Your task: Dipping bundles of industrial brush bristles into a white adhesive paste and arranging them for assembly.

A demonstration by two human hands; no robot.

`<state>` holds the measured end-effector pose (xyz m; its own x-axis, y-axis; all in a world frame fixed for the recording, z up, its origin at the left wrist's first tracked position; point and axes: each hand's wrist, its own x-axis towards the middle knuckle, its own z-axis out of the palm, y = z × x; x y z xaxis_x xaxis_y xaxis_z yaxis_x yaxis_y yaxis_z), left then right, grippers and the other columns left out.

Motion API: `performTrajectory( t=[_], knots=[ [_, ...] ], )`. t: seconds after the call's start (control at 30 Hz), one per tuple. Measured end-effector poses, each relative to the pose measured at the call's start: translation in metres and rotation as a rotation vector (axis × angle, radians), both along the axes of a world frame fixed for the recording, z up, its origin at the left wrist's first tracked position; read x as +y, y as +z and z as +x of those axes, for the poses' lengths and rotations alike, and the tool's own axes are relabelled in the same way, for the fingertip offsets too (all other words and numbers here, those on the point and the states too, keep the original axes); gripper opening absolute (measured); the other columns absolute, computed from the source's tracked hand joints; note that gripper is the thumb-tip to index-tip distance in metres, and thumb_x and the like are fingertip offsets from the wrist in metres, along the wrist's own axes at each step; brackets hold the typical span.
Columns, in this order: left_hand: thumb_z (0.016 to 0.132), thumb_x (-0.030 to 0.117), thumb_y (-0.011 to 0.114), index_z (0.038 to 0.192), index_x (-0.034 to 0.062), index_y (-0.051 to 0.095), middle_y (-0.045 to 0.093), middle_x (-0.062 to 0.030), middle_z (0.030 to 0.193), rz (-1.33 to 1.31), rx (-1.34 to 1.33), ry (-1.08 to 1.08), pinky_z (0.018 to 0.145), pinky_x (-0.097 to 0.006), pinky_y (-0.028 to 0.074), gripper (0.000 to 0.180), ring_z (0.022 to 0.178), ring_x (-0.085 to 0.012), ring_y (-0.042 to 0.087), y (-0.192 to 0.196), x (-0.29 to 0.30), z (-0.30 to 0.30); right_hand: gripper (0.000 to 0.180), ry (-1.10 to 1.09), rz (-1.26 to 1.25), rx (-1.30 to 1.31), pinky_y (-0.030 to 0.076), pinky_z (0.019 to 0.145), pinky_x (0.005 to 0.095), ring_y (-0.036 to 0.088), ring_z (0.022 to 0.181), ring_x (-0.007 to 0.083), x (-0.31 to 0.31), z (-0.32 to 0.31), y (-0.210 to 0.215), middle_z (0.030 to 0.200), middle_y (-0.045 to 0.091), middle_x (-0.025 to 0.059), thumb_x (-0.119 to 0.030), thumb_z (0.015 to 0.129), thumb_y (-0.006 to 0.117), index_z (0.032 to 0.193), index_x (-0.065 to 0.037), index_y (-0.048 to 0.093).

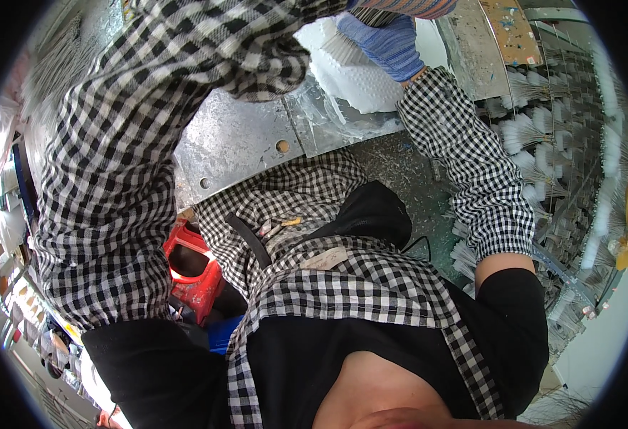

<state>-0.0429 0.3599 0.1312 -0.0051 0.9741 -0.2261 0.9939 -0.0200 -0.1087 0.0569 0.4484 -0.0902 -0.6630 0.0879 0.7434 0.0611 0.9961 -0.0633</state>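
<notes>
Careful: loose left sleeve (274, 68) sags beside the white paste (371, 91), could drag and smear. Right hand (387, 48) and left hand (424, 6) sit together at dark bristle bundle (373, 16) by paste's far edge; grip cropped, can't tell; slack could splay strands.

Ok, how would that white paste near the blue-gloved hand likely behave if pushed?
The white paste is probably soft and sticky, since smears of it seem to cling to the metal sheet. It likely holds its shape rather than running, as its surface looks bumpy and heaped.
</notes>
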Motion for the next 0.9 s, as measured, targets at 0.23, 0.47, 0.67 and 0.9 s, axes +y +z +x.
performTrajectory(
  t=[0.23,0.47,0.67,0.9],
  knots=[
    [0.084,0.028,0.072,0.091,0.0133,0.077,0.073,-0.0052,0.087,0.058,0.006,-0.049,0.078,-0.036,0.058,0.017,0.082,-0.0199,0.069,0.0,0.002,0.001,0.02,-0.199,0.351,0.036,0.05,0.069,0.0472,0.064,0.078,0.0283,0.008,0.005,-0.037,0.082,0.062,0.0073,-0.027,0.084,0.069,0.098,-0.014,0.066],
    [0.08,0.019,0.073,0.076,0.0089,0.076,0.071,-0.0111,0.071,0.174,-0.026,-0.127,0.064,-0.038,0.058,0.012,0.066,-0.0268,0.069,0.002,-0.001,0.002,0.042,-0.068,0.182,-0.022,0.048,0.087,0.0487,0.063,0.104,0.03,0.001,-0.003,-0.011,0.111,0.066,0.0119,-0.038,0.088,0.066,0.12,-0.01,0.062],
    [0.075,0.016,0.074,0.077,0.006,0.076,0.071,-0.0159,0.072,0.335,-0.05,-0.24,0.064,-0.039,0.059,0.01,0.07,-0.0285,0.072,0.011,-0.016,0.014,0.058,-0.251,0.127,-0.148,0.044,0.101,0.0456,0.053,0.123,0.0287,-0.001,0.002,-0.034,0.135,0.055,0.0146,-0.044,0.093,0.06,0.138,-0.009,0.049],
    [0.071,0.012,0.076,0.078,0.0037,0.077,0.071,-0.0191,0.075,0.255,-0.039,-0.234,0.066,-0.041,0.059,0.011,0.074,-0.0307,0.072,0.012,-0.011,0.011,0.054,-0.119,-0.149,-0.11,0.05,0.086,0.0393,0.062,0.104,0.0245,0.013,0.014,-0.038,0.112,0.064,0.0096,-0.046,0.084,0.073,0.122,-0.01,0.061]
  ],
)
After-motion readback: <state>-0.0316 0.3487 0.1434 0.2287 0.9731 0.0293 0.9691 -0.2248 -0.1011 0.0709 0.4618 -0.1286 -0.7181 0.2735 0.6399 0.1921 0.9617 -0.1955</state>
